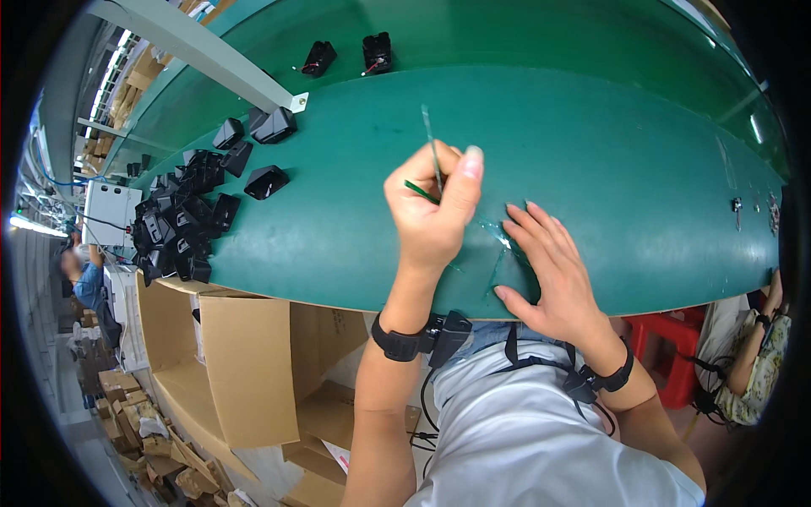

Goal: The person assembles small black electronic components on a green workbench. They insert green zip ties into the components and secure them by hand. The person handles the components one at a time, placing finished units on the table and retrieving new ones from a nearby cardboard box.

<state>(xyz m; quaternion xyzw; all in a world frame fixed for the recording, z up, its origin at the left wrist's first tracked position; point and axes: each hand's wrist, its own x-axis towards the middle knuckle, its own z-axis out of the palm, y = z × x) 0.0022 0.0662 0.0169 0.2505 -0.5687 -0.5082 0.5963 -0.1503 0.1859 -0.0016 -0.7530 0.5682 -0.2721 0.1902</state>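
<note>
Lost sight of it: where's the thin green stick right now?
In the head view, the green stick is pinched in the left hand, above the green table, just left of the right hand.

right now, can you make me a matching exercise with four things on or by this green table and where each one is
Things:
1. left hand
2. right hand
3. heap of black plastic parts
4. open cardboard box

Places:
a. under the table's left edge
b. flat on the green table over a clear film
c. raised, pinching a thin strip
d. piled on the table's left end

Pairs: 1-c, 2-b, 3-d, 4-a
</note>
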